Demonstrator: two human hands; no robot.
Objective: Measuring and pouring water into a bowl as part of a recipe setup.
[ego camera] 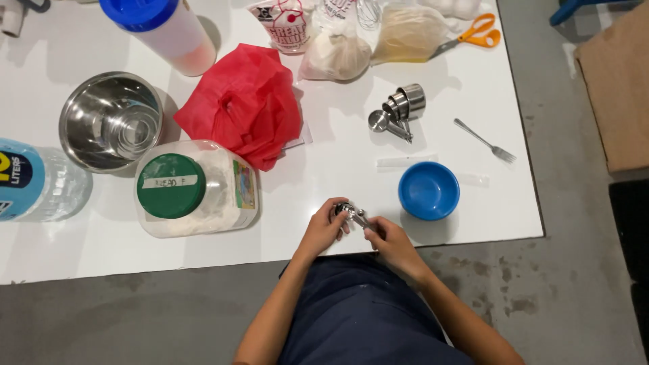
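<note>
White tabletop (351, 182) lay before you; your left hand (323, 231) and right hand (387, 242) both closed on metal measuring spoons (351, 214) at its near edge, beside a blue bowl (428, 190).

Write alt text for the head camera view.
Both hands, left hand and right hand, hold a small set of metal measuring spoons at the edge of a white table. Nearby sit a blue bowl, a green-lidded jar, red tissue paper and metal measuring cups.

light: bright, overhead | shadows: soft, short | glare: white table (338, 169) | focus: sharp
</note>
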